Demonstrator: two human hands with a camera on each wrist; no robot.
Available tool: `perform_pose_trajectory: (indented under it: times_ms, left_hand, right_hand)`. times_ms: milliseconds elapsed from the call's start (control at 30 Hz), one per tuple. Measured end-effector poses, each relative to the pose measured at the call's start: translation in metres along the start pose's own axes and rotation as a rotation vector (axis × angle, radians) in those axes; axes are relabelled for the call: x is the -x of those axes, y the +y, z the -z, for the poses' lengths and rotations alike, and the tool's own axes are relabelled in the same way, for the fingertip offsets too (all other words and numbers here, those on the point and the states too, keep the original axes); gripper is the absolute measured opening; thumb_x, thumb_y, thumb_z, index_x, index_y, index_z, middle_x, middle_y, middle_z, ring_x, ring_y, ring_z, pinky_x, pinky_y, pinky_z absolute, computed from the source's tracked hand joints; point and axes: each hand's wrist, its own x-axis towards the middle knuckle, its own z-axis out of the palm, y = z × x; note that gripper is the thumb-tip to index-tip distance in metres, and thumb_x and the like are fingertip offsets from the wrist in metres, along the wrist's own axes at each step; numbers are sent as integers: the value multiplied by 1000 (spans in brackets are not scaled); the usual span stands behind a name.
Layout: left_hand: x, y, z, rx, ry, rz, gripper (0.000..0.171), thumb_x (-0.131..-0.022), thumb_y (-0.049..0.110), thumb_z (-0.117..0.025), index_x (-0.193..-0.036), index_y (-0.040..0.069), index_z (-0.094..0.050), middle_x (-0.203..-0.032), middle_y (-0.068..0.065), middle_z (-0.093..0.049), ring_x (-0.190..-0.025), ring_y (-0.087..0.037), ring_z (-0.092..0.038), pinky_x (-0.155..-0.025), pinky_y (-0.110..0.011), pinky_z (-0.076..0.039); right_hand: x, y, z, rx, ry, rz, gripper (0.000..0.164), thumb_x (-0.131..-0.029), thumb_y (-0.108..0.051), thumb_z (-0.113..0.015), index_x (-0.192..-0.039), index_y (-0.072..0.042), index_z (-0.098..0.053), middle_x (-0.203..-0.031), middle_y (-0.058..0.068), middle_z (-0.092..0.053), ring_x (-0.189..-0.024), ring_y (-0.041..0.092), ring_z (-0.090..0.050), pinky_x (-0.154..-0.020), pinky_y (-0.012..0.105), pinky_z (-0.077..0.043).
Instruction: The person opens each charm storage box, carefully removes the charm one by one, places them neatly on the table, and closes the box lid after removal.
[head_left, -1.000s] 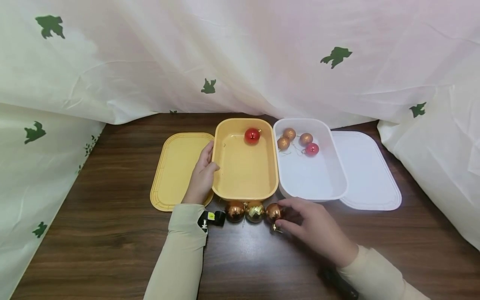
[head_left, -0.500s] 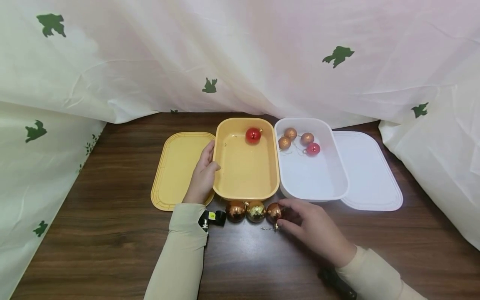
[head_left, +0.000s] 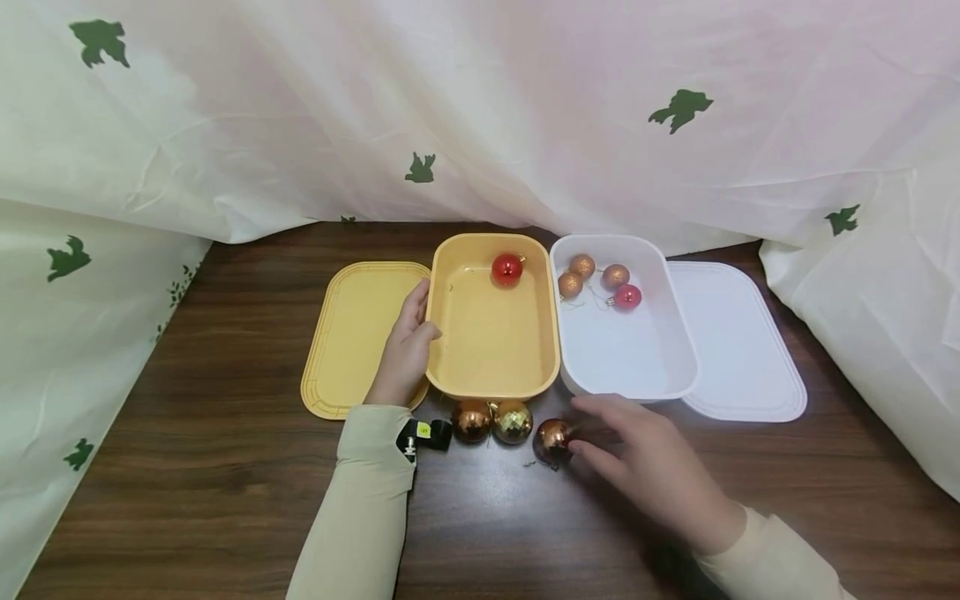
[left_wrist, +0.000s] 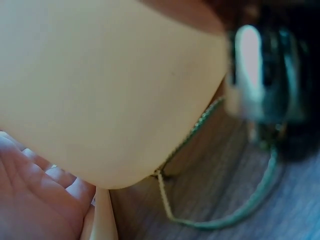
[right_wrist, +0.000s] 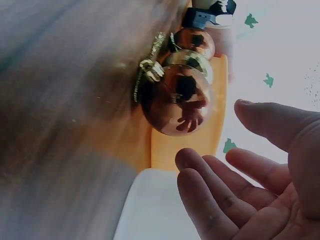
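Fingers parted and holding nothing, the person's right hand [head_left: 656, 471] hovers just beside a shiny copper-coloured ball ornament [head_left: 553, 442], which lies on the dark brown wood-grain table [head_left: 225, 467] with its cap and cord turned towards the person. Its palm and loosely extended fingers show in the right wrist view, with the ornament just beyond the fingertips. Meanwhile the left hand [head_left: 405, 346] grips the left wall of a rectangular yellow plastic tub [head_left: 491, 358], thumb over the rim and other fingers along the outside. Close to the tub's near end, a second copper-coloured ball [head_left: 471, 422] and a faceted gold ball [head_left: 512, 422] sit side by side, to the left of the ornament by the right hand. Inside the tub, towards the far end, rests a shiny red ball [head_left: 507, 269]. Against its right side stands a rectangular white plastic tub [head_left: 630, 358], holding three small glittery orange-gold balls [head_left: 616, 276] and a small red ball [head_left: 627, 297] in its far half. A flat yellow lid [head_left: 352, 333] lies left of the yellow tub, and a flat white lid [head_left: 742, 342] lies right of the white one. Pale cloth [head_left: 337, 125] with green bird shapes hangs behind.
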Motion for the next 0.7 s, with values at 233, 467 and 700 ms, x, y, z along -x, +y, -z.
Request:
perform_pose_trajectory:
  times_ms: [233, 467, 700]
  left_hand:
    - [0, 0, 0, -4, 4, 12, 72, -82, -9, -32, -149, 12, -15, -154, -6, -16, -139, -21, -18, -110, -40, -23]
    - [-1, 1, 0, -14, 7, 10, 72, -82, -8, -33, -149, 9, -14, -154, -6, -15, -139, -21, -18, -110, -40, -22]
    - [0, 2, 0, -25, 13, 20, 72, -82, -8, -34, -149, 9, -14, -154, -5, -16, -139, -20, -17, -110, -40, -22]
  right_hand:
    - [-4, -3, 7, -29, 18, -5, 42, -73, -20, -79, -112, -15, -65, -105, -4, -66, -82, 7, -65, -72, 27, -54]
    - [-11, -8, 14, -39, 40, -10, 40, -73, -18, -79, -111, -16, -66, -107, -8, -65, -91, 6, -63, -76, 27, -53]
    - [-22, -13, 20, -92, 67, -24, 37, -77, -22, -77, -112, -17, -66, -107, -11, -65, -96, 4, -61, -81, 26, -51]
